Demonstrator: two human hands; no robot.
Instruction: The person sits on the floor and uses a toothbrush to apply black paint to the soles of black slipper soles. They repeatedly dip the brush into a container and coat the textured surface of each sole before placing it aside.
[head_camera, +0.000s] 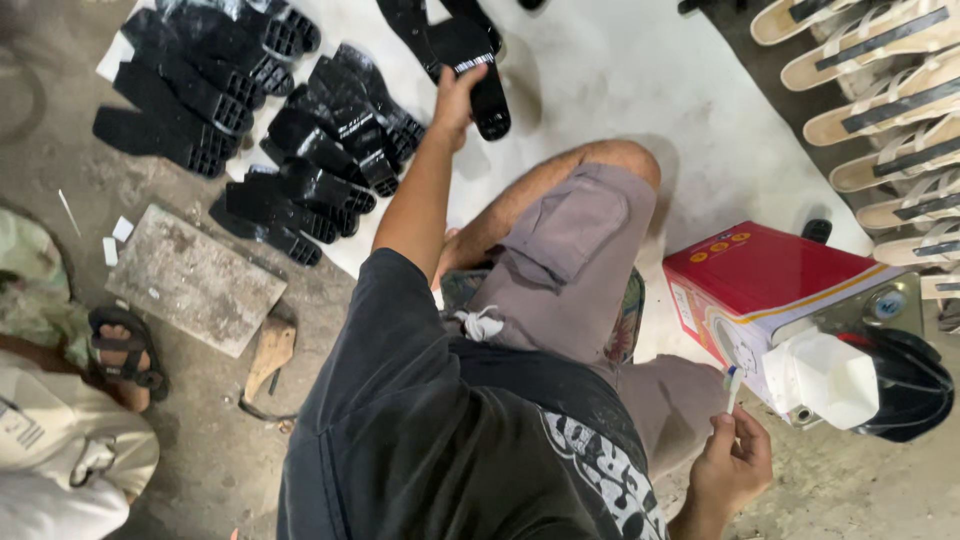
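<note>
Black rubber fills the reach: the left hand (455, 100) has its fingers curled onto a black shoe sole (478, 72) lying on the white sheet (620, 90), apparently lifting it from the spread. The arm is stretched almost straight forward past the bent knee. Low at the near edge, the right hand (728, 465) pinches a small brush (733, 388) between thumb and fingertips, bristles up, wrist bent toward a red tin can (770, 290) with a white spout. The step in hand looks like fetching a sole; the next move would call for drawing it back to the brush. Stacks of black soles (250, 110) lie left; tan sandals (880, 100) line the right.
</note>
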